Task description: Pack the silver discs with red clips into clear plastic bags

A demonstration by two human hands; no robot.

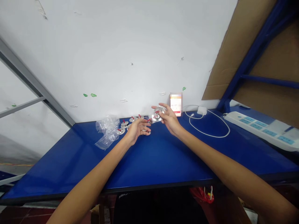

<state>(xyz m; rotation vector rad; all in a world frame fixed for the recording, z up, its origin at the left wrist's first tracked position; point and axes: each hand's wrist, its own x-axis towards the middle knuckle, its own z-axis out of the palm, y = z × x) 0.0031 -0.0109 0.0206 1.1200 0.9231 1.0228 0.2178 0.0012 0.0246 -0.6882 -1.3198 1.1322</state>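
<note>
My right hand (168, 116) grips shiny silver finger cymbals (156, 117) with red loops, its thumb pressed over the front and its upper fingers stretched out behind. Clear plastic seems to surround them. My left hand (139, 127) is just to the left, thumb and forefinger pinched at a red loop (149, 120); its other fingers are spread. What that loop is fixed to is mostly hidden. Behind and beside my left hand, several more silver discs with red loops, such as this finger cymbal (124, 124), lie on the blue table (149, 165).
Crumpled clear plastic bags (107, 130) lie left of the discs. A phone (176, 105) with a lit screen leans on the white wall (140, 46). Further right are a white charger (202, 110) with its looped cable (217, 136) and a white power strip (261, 129).
</note>
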